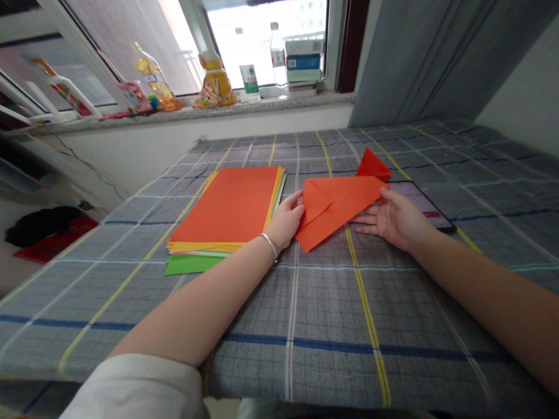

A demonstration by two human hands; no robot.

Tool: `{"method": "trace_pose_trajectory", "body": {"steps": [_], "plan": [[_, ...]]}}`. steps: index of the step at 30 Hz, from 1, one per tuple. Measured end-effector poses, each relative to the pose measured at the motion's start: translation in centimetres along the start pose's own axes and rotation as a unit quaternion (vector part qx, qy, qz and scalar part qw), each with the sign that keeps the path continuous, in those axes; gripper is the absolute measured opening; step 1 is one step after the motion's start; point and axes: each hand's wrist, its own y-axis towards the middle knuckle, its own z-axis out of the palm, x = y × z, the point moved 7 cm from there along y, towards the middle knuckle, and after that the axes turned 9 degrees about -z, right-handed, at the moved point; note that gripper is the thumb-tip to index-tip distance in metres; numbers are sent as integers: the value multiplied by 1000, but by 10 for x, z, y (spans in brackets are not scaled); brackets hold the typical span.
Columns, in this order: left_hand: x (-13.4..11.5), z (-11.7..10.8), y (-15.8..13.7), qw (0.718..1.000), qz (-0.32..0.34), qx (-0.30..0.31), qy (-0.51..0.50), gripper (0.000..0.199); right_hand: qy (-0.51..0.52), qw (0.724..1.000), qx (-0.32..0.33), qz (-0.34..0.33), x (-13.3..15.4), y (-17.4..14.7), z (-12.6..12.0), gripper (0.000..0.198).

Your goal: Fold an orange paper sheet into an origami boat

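An orange sheet of folded paper (pixel 338 203) is held up between my two hands, just over the plaid cloth. My left hand (pixel 286 219), with a silver bangle at the wrist, pinches its left edge. At its right corner my right hand (pixel 395 218) grips it between thumb and fingers, the other fingers spread below. Behind that corner stands a small red-orange folded paper piece (pixel 373 166). A phone (pixel 421 203) with a lit screen lies partly hidden behind my right hand. Left of my left hand rests a stack of coloured paper (pixel 231 201), orange on top.
The plaid cloth (pixel 323 302) covers the whole surface. On the windowsill (pixel 279 105) at the back stand an orange drink bottle (pixel 155 75), a clear bottle (pixel 278 55), a box stack (pixel 304 61) and other items. A grey curtain (pixel 419 64) hangs at the right.
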Motion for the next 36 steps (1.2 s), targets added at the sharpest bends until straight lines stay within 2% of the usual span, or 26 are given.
{"method": "trace_pose_trajectory", "body": {"steps": [3,5,9,12,15,18,23,26,28,30,32,34,36], "plan": [[0,1,-1,1000,5,7,16,53,23,995,-94,34,-3,0,-17,42],[0,1,-2,999,1,4,35,55,23,989,-134,60,-7,0,-27,31],[3,0,-4,999,-32,-5,27,66,29,979,-197,51,-8,0,-42,26],[4,3,-6,997,-48,16,59,63,-1,977,-209,34,-5,0,-45,34],[-3,5,-10,986,-15,12,167,52,-40,981,-190,29,-4,0,-43,33],[-10,9,-17,950,46,-9,309,42,-76,976,-201,23,-6,1,-47,26],[-15,24,-31,865,158,12,477,41,-140,962,-235,7,-9,5,-61,22],[-13,30,-36,827,179,36,532,43,-185,956,-228,-3,-10,8,-66,24],[-12,33,-37,817,179,55,546,45,-224,947,-229,-12,-10,8,-68,24],[-11,33,-38,820,175,60,542,56,-229,948,-221,-21,-11,9,-66,24],[-9,31,-35,838,158,53,520,73,-186,961,-205,-29,-12,10,-61,26],[-7,26,-32,871,130,47,471,88,-121,973,-191,-44,-10,10,-54,31],[-4,22,-28,915,96,61,387,94,-62,978,-191,-61,-7,10,-50,35]]}}
